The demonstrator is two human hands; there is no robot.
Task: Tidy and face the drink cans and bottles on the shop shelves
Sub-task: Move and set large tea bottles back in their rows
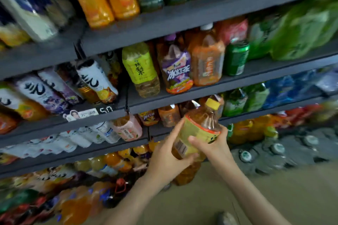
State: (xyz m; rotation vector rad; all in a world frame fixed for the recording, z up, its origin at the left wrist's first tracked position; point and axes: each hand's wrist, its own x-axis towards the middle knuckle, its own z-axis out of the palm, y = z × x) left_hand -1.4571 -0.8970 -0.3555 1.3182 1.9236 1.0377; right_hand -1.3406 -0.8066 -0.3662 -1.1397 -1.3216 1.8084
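The person holds a large amber tea bottle [199, 124] in both hands, out in front of the grey shelves [182, 14] and clear of them. The bottle leans, with its yellow cap [212, 104] up and to the right and its base down toward the floor [210, 197].

The left hand [169, 157] grips the bottle from the left. Its index finger lies straight up the edge of the yellow label, and its thumb curls across the lower label just under the barcode. The right hand [214, 145] wraps the bottle from the right, with its thumb pressed across the front of the label and its fingers hidden behind. The two thumbs sit near each other on the label.

The bottle's cap overlaps a row of smaller orange bottles [169, 115] on the shelf behind it. On the shelf above stand a lime-labelled tea bottle [140, 67], a purple-labelled bottle [178, 71], an orange-labelled bottle [207, 60] and a green can [236, 58]. The outer parts of the view are blurred.
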